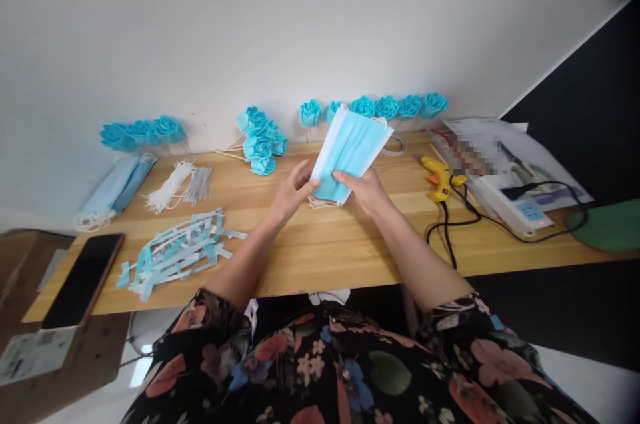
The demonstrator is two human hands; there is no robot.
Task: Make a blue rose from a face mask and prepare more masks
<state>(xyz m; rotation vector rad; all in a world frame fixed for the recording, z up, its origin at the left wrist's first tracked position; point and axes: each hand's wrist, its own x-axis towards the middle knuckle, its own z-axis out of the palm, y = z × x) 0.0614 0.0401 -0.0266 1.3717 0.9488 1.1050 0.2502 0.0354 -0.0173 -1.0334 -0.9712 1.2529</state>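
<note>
In front of me, over the middle of the table, I hold pleated blue-and-white face masks point(353, 144) at a tilt. Several white ear loops hang out below the lower edge, so it looks like more than one mask; how many I cannot tell. My right hand point(367, 189) grips the lower right part, thumb across the front and fingers hidden behind. At the lower left corner, my left hand point(295, 191) has its thumb on the edge, its index finger curved a little away from the masks. Blue flowers point(363, 106) stand in a row just behind.
A yellow glue gun point(440, 177) and a white power strip point(517, 204) with a black cable lie at right. Leftward are more blue flowers point(260, 141), folded masks point(117, 187), white ear loops point(170, 185), grey strips point(199, 184), cut scraps point(180, 251) and a phone point(83, 281).
</note>
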